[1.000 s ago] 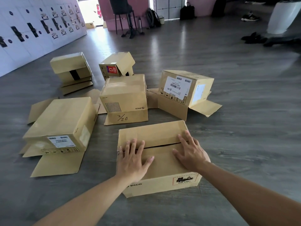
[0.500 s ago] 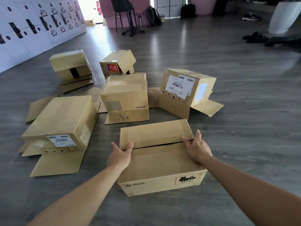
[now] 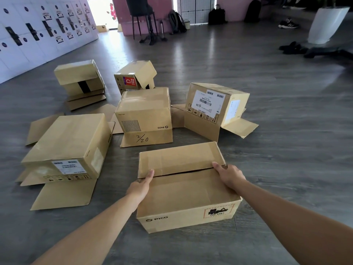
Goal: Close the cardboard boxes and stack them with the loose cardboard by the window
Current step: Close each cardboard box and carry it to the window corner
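The nearest cardboard box, marked PICO, sits on the grey floor close to the person, top flaps folded down with a dark seam showing between them. The left hand grips the box's left side at the seam, thumb lying up along the far flap's edge, fingers wrapped out of sight over the side. The right hand grips the right side at the seam, fingers curled over the edge.

Five further boxes lie behind and to the left, several with flaps splayed flat on the floor: a labelled box at left, one marked 2/20 centre, one with a barcode label at right. A white locker wall runs along the floor's far left edge.
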A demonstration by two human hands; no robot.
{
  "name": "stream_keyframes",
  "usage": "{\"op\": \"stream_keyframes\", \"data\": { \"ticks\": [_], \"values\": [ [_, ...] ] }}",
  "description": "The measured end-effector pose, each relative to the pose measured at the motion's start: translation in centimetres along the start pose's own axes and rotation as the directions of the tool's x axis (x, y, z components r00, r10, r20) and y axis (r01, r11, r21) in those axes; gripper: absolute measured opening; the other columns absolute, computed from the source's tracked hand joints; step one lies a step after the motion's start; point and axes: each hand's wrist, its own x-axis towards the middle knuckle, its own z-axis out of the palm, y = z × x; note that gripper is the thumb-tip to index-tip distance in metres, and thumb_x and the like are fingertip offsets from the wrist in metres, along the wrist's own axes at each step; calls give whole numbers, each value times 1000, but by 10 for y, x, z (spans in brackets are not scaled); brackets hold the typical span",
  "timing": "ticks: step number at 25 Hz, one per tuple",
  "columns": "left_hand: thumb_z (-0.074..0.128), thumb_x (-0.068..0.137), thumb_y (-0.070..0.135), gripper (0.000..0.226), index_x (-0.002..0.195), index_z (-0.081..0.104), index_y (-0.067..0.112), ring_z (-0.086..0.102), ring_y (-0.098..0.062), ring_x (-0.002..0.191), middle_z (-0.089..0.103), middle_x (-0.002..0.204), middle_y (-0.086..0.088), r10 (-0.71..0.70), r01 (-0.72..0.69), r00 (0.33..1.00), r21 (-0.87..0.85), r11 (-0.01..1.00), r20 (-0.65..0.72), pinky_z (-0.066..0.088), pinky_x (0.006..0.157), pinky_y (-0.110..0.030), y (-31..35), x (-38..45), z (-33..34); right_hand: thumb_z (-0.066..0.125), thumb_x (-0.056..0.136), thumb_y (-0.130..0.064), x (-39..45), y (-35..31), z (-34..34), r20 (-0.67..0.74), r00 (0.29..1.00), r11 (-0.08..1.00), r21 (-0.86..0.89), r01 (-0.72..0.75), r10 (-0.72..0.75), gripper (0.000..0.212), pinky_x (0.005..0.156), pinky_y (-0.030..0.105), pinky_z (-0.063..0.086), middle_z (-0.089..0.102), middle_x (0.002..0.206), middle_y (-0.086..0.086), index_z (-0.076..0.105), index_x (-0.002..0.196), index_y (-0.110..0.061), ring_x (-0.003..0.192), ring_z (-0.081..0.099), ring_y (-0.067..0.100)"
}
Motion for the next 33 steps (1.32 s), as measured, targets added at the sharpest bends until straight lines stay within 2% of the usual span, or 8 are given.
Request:
{"op": "stream_keyframes", "data": {
  "ticks": [2, 6, 9, 13, 17, 22, 26, 33],
  "values": [
    [48, 76, 86, 100, 146, 45, 15, 50, -29, 120, 52, 141, -9, 11, -10, 1000, -33, 999, 28, 39, 92, -40, -4, -4, 0, 41, 87, -78, -2, 5, 0, 0, 1000, 1000, -2, 1, -1, 80, 86, 42, 55, 62, 114, 10, 54, 129, -12, 96, 63, 27],
    [56, 72, 86, 95, 140, 51, 19, 50, -31, 127, 56, 137, -7, 33, -27, 997, -90, 996, 64, 40, 103, -43, -6, -10, 2, 42, 87, -78, -8, 15, -3, -25, 1000, 1000, -1, 2, -2, 77, 83, 40, 54, 61, 107, 7, 55, 127, -13, 93, 62, 27],
    [58, 71, 83, 91, 137, 53, 21, 53, -27, 115, 58, 124, -3, 77, -67, 995, -145, 987, 63, 40, 98, -42, 0, -15, 7, 41, 87, -78, -15, 15, -13, -42, 999, 1000, 23, -2, 3, 77, 83, 41, 53, 61, 109, 7, 54, 127, -14, 95, 62, 27],
    [56, 68, 85, 92, 136, 53, 23, 53, -30, 125, 59, 129, -2, 171, -157, 983, -181, 971, 64, 41, 107, -45, 26, -21, 8, 41, 86, -79, -18, 3, -44, -124, 991, 996, 58, 66, -59, 74, 85, 40, 51, 62, 108, 4, 57, 124, -17, 98, 61, 26],
    [57, 65, 87, 79, 121, 54, 32, 54, -25, 118, 59, 118, 4, 244, -230, 969, -221, 948, 39, 43, 106, -44, 67, -32, -3, 41, 85, -79, -22, -22, -85, -193, 974, 987, 84, 138, -119, 67, 82, 39, 47, 63, 106, 1, 59, 117, -22, 97, 60, 25],
    [61, 65, 85, 68, 112, 50, 37, 49, -14, 101, 55, 102, 17, 352, -339, 936, -292, 894, -11, 40, 95, -34, 158, -55, -32, 43, 87, -77, -30, -76, -157, -330, 926, 966, 118, 230, -180, 64, 81, 38, 45, 66, 111, 7, 59, 110, -19, 98, 60, 29],
    [56, 69, 87, 58, 105, 52, 41, 51, -10, 85, 57, 93, 21, 440, -443, 896, -226, 867, -68, 39, 74, -26, 255, -111, -78, 45, 86, -76, -74, -133, -238, -415, 893, 944, 189, 269, -171, 59, 77, 39, 43, 66, 97, 5, 58, 90, -19, 94, 60, 31],
    [55, 70, 88, 64, 115, 56, 43, 52, -13, 100, 58, 99, 20, 541, -538, 840, -155, 828, -26, 39, 88, -31, 428, -289, -166, 44, 86, -78, -198, -218, -435, -484, 866, 925, 260, 278, -124, 62, 86, 44, 50, 67, 98, 4, 61, 96, -19, 92, 61, 27]
  ]
}}
